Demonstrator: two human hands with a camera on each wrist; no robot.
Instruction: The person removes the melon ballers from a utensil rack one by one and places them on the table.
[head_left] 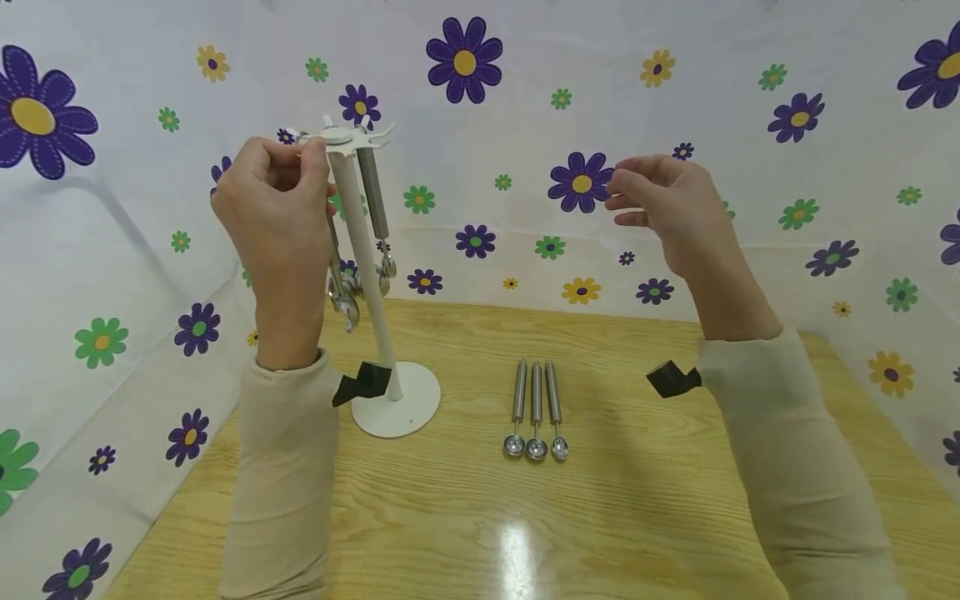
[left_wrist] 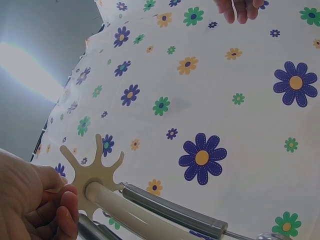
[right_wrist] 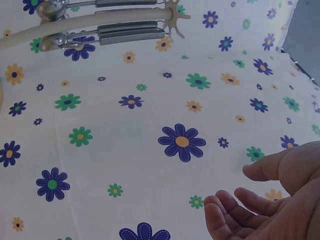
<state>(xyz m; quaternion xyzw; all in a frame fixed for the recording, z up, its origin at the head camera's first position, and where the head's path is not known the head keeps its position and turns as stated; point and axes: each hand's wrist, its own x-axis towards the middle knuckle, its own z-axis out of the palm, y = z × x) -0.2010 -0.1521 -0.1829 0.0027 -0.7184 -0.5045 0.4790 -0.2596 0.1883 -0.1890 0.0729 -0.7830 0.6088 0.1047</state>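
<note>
My left hand (head_left: 281,204) is raised at the top of a white utensil stand (head_left: 361,242), thumb and forefinger pinched at one of its hooked arms. The exact contact is partly hidden by the fingers. Steel-handled scoops hang from the stand, one with its handle (head_left: 372,194) in plain sight on the right side, others partly behind my left hand. My right hand (head_left: 678,204) is in the air to the right, apart from everything, its fingers loosely bent with nothing between them. Three small steel scoops (head_left: 536,408) lie side by side on the table, handles pointing away.
The stand's round white base (head_left: 405,408) sits on the wood-grain table (head_left: 465,517), left of the three scoops. A flower-printed white cloth (head_left: 510,125) hangs behind and along both sides. A black wrist mount (head_left: 672,380) sticks out from each beige sleeve.
</note>
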